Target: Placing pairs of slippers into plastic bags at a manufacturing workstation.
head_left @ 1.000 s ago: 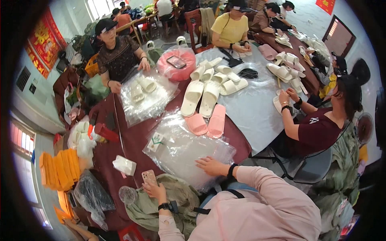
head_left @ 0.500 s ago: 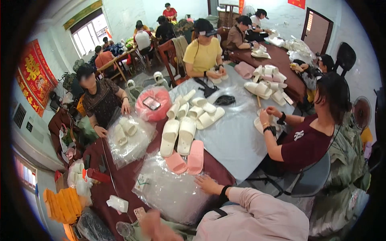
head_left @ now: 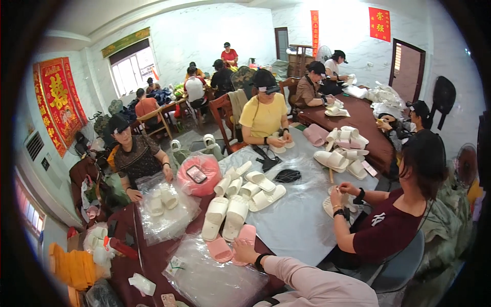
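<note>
My right hand (head_left: 245, 251) reaches in from the lower right in a light pink sleeve, with a black band at the wrist. Its fingers are stretched out over the middle of a pink slipper (head_left: 248, 234), covering part of it. Left of that slipper lies another pink slipper (head_left: 220, 250). Just beyond are a white slipper (head_left: 236, 217) and its neighbour, another white slipper (head_left: 214, 219). A stack of clear plastic bags (head_left: 215, 273) lies on the table nearer to me. My left hand is out of the picture.
Several white slippers (head_left: 266, 198) lie on the grey sheet (head_left: 302, 220). A phone rests on a red plastic-wrapped bundle (head_left: 197, 185). Co-workers sit around the table, one at the left beside bagged slippers (head_left: 163, 198). A white packet (head_left: 142, 284) and a red bottle (head_left: 123, 248) are at left.
My right hand has moved from the clear bags up onto the pink slipper. My left hand, blurred near the lower edge before, has left the picture. The view has tilted upward.
</note>
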Demonstrator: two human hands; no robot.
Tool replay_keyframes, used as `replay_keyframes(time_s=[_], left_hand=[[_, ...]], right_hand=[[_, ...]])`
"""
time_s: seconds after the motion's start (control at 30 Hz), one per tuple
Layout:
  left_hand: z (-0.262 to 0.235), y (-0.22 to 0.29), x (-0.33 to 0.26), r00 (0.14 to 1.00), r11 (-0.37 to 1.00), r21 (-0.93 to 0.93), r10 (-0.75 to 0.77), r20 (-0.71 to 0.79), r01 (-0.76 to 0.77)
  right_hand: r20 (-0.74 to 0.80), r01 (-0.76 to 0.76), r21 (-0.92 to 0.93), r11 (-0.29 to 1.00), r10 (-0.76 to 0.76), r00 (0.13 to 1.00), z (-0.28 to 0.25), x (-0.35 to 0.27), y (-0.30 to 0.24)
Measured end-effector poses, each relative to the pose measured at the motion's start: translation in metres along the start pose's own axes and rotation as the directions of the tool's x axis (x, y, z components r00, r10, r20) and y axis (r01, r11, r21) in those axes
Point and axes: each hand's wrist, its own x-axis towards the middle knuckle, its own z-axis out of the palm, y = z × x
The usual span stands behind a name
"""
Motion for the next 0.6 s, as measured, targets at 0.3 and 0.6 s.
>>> replay_keyframes(time_s=[0.3, 0.6], left_hand=[[0.0, -0.01, 0.007, 0.972, 0.997, 0.008, 0.081, -0.22, -0.081], [-0.004, -0.028, -0.007, 0.912, 0.987, 0.022, 0.154, -0.38, -0.157]], right_hand=[[0.005, -0.112, 0.005, 0.994, 0.112, 0.994, 0.019, 0.006, -0.008], [0.182, -0.263, 0.031, 0.964, 0.253, 0.95, 0.015, 0.026, -0.009]])
